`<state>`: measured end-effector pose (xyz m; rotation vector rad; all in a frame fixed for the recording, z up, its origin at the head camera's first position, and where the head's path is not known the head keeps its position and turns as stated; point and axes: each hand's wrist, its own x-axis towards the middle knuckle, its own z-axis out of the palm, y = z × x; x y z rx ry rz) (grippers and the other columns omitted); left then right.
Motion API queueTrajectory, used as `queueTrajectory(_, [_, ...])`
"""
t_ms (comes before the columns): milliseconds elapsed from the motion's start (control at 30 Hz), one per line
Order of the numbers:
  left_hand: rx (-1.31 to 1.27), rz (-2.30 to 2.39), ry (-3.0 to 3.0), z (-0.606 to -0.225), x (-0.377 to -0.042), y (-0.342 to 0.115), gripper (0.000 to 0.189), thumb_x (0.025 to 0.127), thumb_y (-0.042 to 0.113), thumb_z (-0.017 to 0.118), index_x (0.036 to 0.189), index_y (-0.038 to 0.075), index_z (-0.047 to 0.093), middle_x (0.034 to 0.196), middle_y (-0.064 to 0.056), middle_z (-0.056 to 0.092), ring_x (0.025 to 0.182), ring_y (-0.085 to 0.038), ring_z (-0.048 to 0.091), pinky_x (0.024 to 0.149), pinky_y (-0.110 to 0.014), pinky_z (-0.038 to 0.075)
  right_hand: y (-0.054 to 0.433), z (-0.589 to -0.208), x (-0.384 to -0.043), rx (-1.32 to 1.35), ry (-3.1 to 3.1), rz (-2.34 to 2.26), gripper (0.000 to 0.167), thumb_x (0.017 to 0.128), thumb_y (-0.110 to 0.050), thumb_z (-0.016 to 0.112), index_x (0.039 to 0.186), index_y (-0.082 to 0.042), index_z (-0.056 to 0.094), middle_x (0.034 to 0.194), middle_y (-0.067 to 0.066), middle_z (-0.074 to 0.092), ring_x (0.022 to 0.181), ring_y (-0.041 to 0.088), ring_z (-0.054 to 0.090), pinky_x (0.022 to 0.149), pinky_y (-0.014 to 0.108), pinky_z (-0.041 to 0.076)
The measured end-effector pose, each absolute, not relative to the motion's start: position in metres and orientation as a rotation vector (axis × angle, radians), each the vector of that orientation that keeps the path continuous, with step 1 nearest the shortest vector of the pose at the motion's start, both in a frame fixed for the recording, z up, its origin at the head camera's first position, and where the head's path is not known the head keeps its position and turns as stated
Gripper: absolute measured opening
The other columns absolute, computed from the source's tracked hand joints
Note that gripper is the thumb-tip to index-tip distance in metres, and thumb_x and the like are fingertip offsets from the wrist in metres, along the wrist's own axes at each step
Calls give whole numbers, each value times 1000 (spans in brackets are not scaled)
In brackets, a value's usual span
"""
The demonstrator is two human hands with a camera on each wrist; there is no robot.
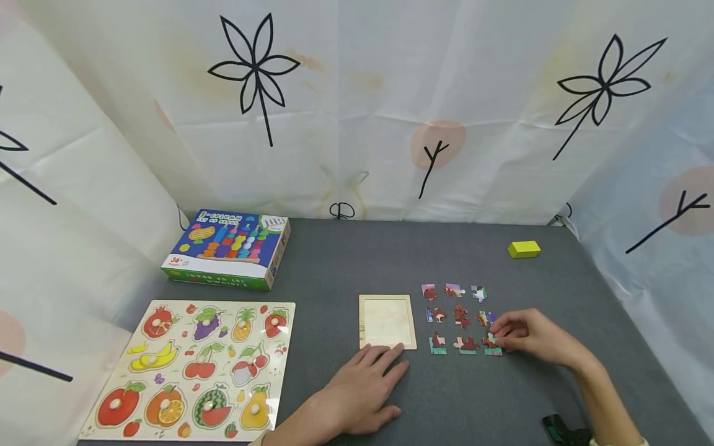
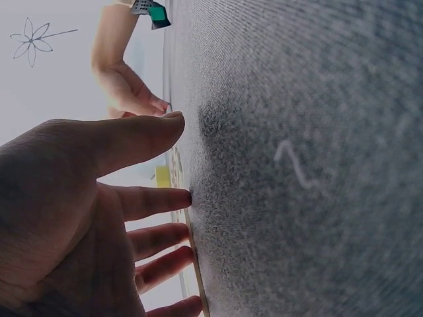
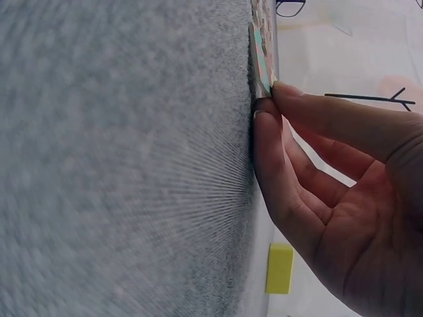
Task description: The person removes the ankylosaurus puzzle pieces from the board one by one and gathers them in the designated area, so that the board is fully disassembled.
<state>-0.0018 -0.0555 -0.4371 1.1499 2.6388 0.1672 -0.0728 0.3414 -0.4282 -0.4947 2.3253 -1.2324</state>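
Observation:
My left hand (image 1: pixel 365 387) lies on the table with fingers spread, fingertips touching the near edge of a square wooden puzzle tray (image 1: pixel 413 325). In the left wrist view, its straight fingers (image 2: pixel 158 201) meet the tray's thin rim. To the right of the tray, several jigsaw pieces sit apart in three rows, a brown piece (image 1: pixel 460 316) in the middle. My right hand (image 1: pixel 535 337) pinches the nearest right jigsaw piece (image 1: pixel 493 350) between thumb and fingers. The right wrist view shows that piece (image 3: pixel 260 63) at the fingertips, its edge close to the cloth.
A fruit peg board (image 1: pixel 186 371) lies at the left, with a blue game box (image 1: pixel 225 248) behind it. One yellow block (image 1: pixel 524 249) stands at the back right. Near the right forearm is a dark object with green (image 1: pixel 563 430). White curtains (image 1: pixel 357 111) enclose the grey table.

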Motion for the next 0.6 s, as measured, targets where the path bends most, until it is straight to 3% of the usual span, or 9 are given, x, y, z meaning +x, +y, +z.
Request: queueTrajectory(600, [1183, 158, 2661, -438, -2, -58, 69, 103, 59, 65, 162, 25, 50, 178, 3, 35, 157, -16, 40, 130, -43, 41, 341, -426, -72, -424, 2364, -1181, 19, 101, 3, 68, 117, 14, 71, 101, 15, 77, 83, -1, 71, 71, 23, 61])
